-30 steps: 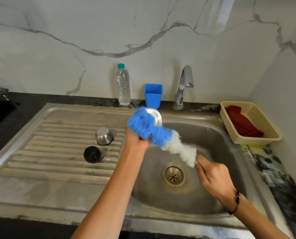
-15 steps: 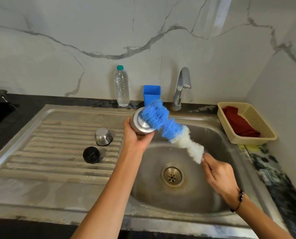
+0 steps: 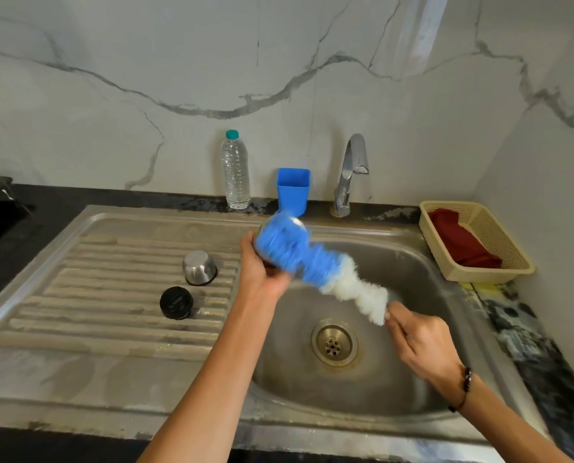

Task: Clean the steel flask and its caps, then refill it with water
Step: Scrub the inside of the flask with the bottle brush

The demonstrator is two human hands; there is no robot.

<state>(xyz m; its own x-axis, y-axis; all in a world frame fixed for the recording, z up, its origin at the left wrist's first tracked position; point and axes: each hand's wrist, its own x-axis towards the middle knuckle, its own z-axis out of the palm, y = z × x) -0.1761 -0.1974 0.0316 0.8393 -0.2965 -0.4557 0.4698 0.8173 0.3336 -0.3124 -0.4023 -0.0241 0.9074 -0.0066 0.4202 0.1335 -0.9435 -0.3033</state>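
Note:
My left hand point(image 3: 262, 272) grips the steel flask point(image 3: 297, 225) over the left rim of the sink basin, base end turned toward me; most of it is hidden by bristles. My right hand point(image 3: 419, 342) holds the handle of a blue and white bottle brush point(image 3: 325, 269), whose blue bristles lie blurred across the flask's base. A steel cup cap point(image 3: 199, 268) sits upside down on the ribbed drainboard point(image 3: 95, 295). The black inner cap point(image 3: 176, 302) lies just in front of it.
The sink basin point(image 3: 412, 272) has a brass drain point(image 3: 334, 342). A tap point(image 3: 350, 172), a blue cup point(image 3: 293, 190) and a clear plastic water bottle point(image 3: 235, 172) stand along the marble back wall. A beige basket point(image 3: 509, 259) with a red cloth point(image 3: 462, 242) sits at right.
The brush has swept back left across the flask's base, covering the steel disc that showed half a second ago. My right hand moved slightly with it. The caps have not moved.

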